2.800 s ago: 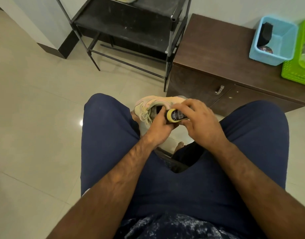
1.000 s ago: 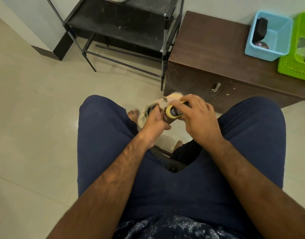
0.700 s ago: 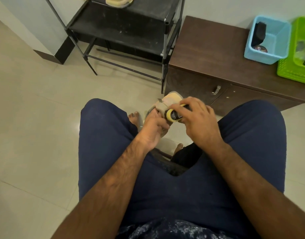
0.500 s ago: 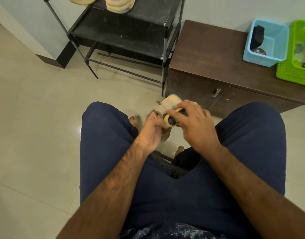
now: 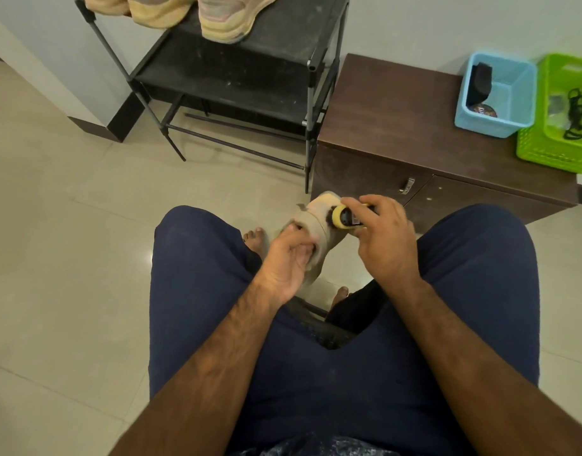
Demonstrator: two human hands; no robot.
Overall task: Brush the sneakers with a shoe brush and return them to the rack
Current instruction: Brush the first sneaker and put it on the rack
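I sit with a beige sneaker [image 5: 317,222] held between my knees above the floor. My left hand [image 5: 288,261] grips it from below, fingers inside its opening. My right hand [image 5: 380,238] is closed around a yellow and black shoe brush [image 5: 344,218], whose bristles touch the sneaker's upper end. The black metal shoe rack [image 5: 246,70] stands ahead against the wall. Other beige sneakers [image 5: 223,18] rest on its upper shelf, partly cut off by the frame's top edge.
A low brown cabinet [image 5: 398,126] stands right of the rack. On it sit a blue basket [image 5: 497,93] with dark items and a green basket [image 5: 562,116]. Pale floor tiles spread to the left. My bare toes show beneath the sneaker.
The sneaker has been turned in my left hand so its end points up and away. The brush has shifted along it. The view has tilted up, showing more of the rack.
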